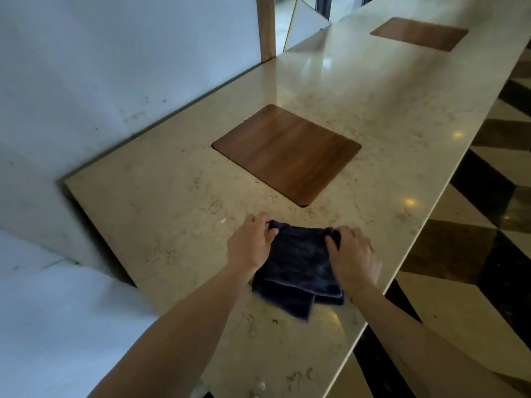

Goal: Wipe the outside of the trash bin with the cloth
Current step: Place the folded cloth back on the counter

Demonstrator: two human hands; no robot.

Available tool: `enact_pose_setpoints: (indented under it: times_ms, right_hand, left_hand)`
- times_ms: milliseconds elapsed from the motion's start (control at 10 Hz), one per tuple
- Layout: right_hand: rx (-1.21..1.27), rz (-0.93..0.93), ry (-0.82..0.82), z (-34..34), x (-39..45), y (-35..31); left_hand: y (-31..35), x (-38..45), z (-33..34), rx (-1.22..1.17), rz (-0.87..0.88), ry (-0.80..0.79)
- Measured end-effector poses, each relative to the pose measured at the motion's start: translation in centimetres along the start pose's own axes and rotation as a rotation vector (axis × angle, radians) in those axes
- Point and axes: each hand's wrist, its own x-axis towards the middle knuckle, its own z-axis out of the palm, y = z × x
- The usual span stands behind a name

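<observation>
Pale speckled stone forms a long countertop (pixel 172 196) that runs from the near left toward the far right of the head view, with a plain white wall (pixel 100 67) along its left side and a floor (pixel 488 211) of dark and cream tiles to its right. Set flush into the stone is a square wooden panel (pixel 287 153) with rounded corners, and a second wooden panel (pixel 419 33) sits further along the counter. A wooden post (pixel 265 27) rises from the far edge near the wall.

Close to the near edge of the counter lies a dark folded cloth (pixel 298 262), resting flat on the stone just in front of the nearer panel and apart from it. Both bare forearms reach in from the bottom of the view. The left hand (pixel 250 242) pinches the cloth's far left corner between thumb and fingers. The right hand (pixel 353 254) is curled over the far right corner, its fingers closed on the fabric there. The cloth's near edge shows layered folds, slightly blurred.
</observation>
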Motion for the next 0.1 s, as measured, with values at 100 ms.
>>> enact_pose_setpoints:
  times_ms: [100]
  right_hand:
    - [0.087,0.020,0.003,-0.86,0.03,-0.18]
  left_hand:
    - [-0.45,-0.11,-1.12,-0.059,-0.011,0.078]
